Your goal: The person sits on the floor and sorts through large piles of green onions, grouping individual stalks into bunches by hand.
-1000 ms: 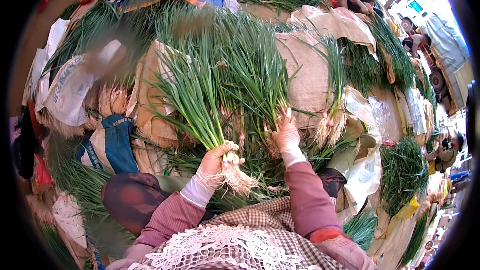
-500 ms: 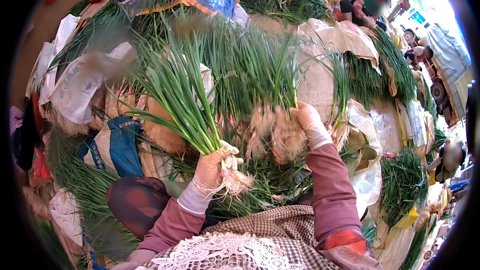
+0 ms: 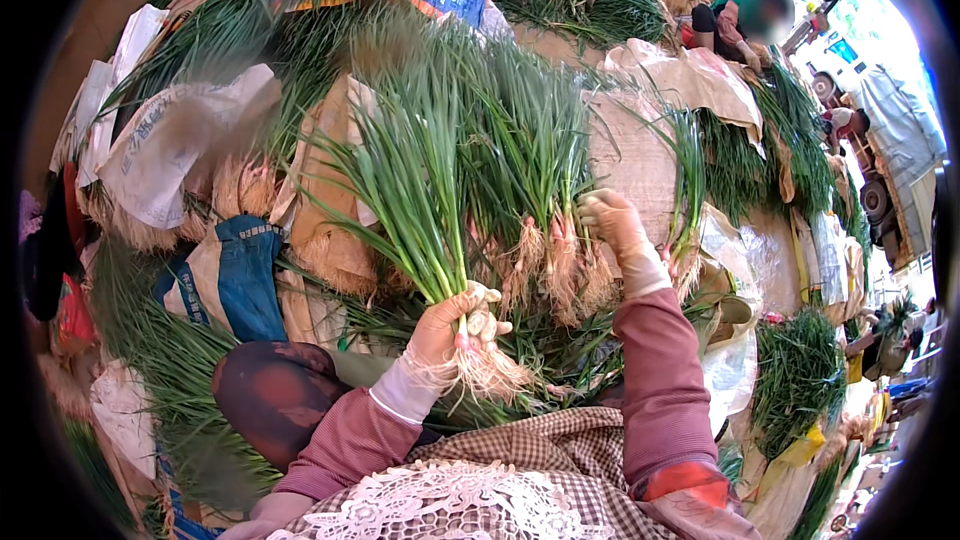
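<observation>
My left hand (image 3: 452,328), in a pale glove, is closed round the lower stems of a bunch of green garlic (image 3: 432,230). The long leaves fan up and away, and pale stringy roots (image 3: 485,368) hang below the fist. My right hand (image 3: 612,225), gloved too, is at the right end of a row of loose green garlic (image 3: 530,155). Its fingers are curled in against the stems there, just above the reddish-white bulbs and tangled roots (image 3: 568,270).
Woven sacks (image 3: 165,155) partly cover other bundles at the left. A blue and white sack (image 3: 240,275) lies beside my knee (image 3: 275,395). More green bundles (image 3: 800,370) stand at the right. A person (image 3: 745,20) crouches at the far right, with a truck (image 3: 890,160) beyond.
The bunch in my left hand has moved right and looks thicker at the roots. My right hand stays by the row's right end, where the stems have shifted a little left.
</observation>
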The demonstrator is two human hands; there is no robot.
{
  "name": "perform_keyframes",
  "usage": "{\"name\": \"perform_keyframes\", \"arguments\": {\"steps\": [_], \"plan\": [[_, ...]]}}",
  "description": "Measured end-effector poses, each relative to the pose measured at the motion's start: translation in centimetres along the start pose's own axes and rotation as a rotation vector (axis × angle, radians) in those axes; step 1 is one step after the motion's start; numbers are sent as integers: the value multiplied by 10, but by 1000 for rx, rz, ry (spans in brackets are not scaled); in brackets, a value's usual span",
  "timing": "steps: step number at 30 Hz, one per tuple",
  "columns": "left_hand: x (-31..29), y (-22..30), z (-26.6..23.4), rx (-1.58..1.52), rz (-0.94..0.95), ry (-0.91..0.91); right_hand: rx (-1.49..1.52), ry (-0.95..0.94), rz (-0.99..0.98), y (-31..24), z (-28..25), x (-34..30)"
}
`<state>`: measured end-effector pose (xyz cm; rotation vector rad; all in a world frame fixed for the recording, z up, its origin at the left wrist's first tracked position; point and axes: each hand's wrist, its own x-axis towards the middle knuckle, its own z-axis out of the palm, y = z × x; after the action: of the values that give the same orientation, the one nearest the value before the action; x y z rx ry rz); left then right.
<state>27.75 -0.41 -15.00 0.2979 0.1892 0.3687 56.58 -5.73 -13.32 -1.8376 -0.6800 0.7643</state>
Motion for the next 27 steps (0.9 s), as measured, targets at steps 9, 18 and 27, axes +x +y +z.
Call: {"name": "perform_keyframes", "arguments": {"steps": [9,18,27], "plan": [[4,-30,-13,-114,-138,89,-463,360,-83,11,35,-29],[0,8,27,-158,-72,-186,131,-13,3,-26,0,-53],[13,-34,-36,-78,-172,142,-382,-158,-267,29,90,-151]]}}
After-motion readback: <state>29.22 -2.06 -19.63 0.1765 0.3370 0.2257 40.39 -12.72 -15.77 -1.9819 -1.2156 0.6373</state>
